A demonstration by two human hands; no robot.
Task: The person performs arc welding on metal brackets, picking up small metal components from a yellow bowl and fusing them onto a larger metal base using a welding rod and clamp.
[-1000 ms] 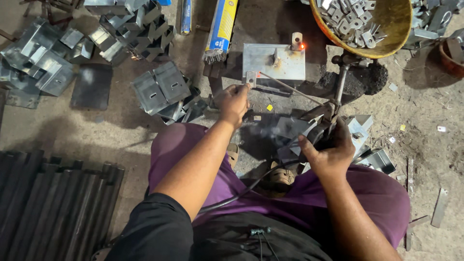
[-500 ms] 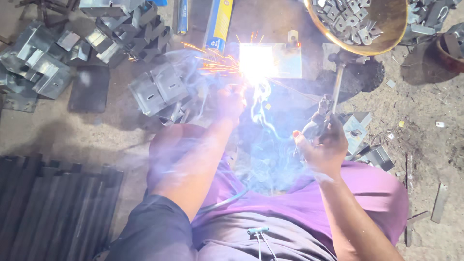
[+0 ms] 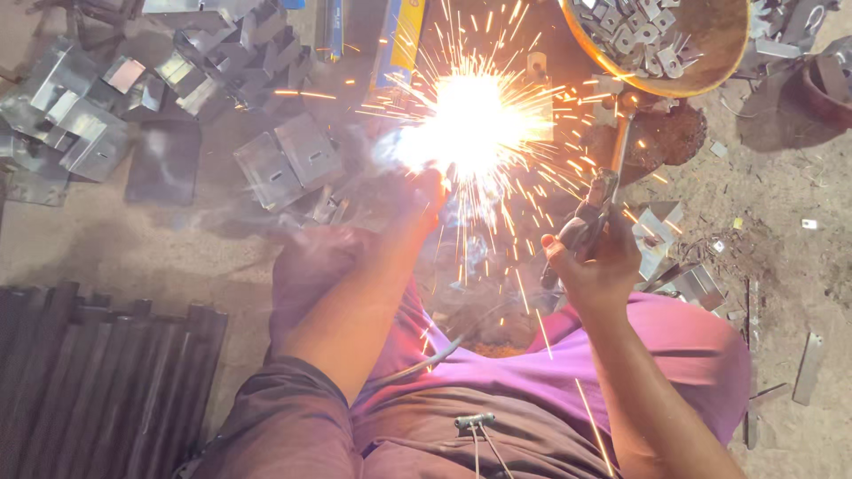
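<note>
The right hand [image 3: 596, 264] is wrapped tight round a welding electrode holder [image 3: 593, 213]. The left hand [image 3: 424, 197] reaches into the arc glare [image 3: 475, 124]; whether its fingers pinch or press anything cannot be told. The workpiece lies on the ground under that flare, washed out. By the look of it, a weld is being struck; the next move needs a steady tip. Folded metal brackets [image 3: 288, 160] lie left, and a pan of small parts [image 3: 661, 40] sits at the upper right.

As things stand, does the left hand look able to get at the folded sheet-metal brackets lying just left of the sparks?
Probably yes. The left hand is stretched out beside the arc glare, and the nearest brackets lie on open ground just to its left with nothing between them. Flying sparks and smoke nearby are the main hindrance.
</note>
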